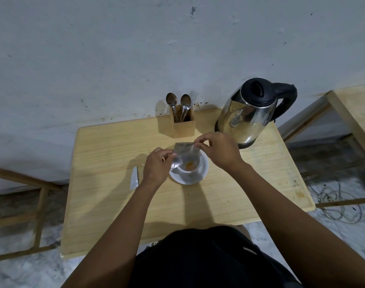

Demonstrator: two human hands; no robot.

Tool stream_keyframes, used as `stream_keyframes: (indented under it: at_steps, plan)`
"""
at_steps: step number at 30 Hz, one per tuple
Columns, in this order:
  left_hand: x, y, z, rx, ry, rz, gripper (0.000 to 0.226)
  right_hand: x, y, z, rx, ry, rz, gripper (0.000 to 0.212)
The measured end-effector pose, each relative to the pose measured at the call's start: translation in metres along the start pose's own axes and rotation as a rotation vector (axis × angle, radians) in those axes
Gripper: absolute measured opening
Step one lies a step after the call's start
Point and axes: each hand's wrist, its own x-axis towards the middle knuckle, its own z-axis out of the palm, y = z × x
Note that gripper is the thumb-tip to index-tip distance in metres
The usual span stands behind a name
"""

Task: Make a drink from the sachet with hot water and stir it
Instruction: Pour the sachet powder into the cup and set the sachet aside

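Step in hand: emptying sachet [184, 153] into cup [189, 166], centre of frame. Your left hand [156, 168] pinches sachet's lower left edge, fingers pressed together on foil; your right hand [218, 150] pinches its upper right corner. Sachet tilted over cup, which sits on saucer [204, 170]; orange powder visible in cup. Torn strip [134, 178] lies on tabletop [106, 154] left of hand. Next, likely: shake out remainder, drop sachet, reach kettle [250, 113] upper right, pour carefully. Then take 1 spoon [170, 101] from holder [182, 126].
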Motion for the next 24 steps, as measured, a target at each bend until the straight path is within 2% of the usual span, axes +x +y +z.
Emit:
stream_keyframes:
  at_steps: [2,4,8,13,15,24]
  plan:
    - [0.0,0.002,-0.001,0.005,0.008,0.002,0.019,-0.001,-0.001,0.0,0.014,-0.031,0.009,0.008]
    - [-0.001,0.003,-0.001,0.002,0.004,0.02,0.018,-0.001,-0.001,0.001,0.095,-0.134,0.028,0.008]
    - [-0.004,0.007,-0.001,-0.048,-0.005,0.025,0.017,0.0,0.004,0.002,0.111,0.012,0.045,0.01]
    - [-0.004,0.009,-0.002,-0.054,-0.005,0.047,0.016,0.001,0.011,-0.003,0.183,-0.108,0.018,0.017]
    - [-0.004,0.007,-0.002,-0.047,-0.005,0.052,0.016,0.002,0.012,-0.006,0.166,-0.118,0.017,0.013]
    - [-0.003,0.013,-0.003,-0.07,0.022,0.068,0.015,-0.002,0.003,-0.003,0.14,0.054,0.025,0.007]
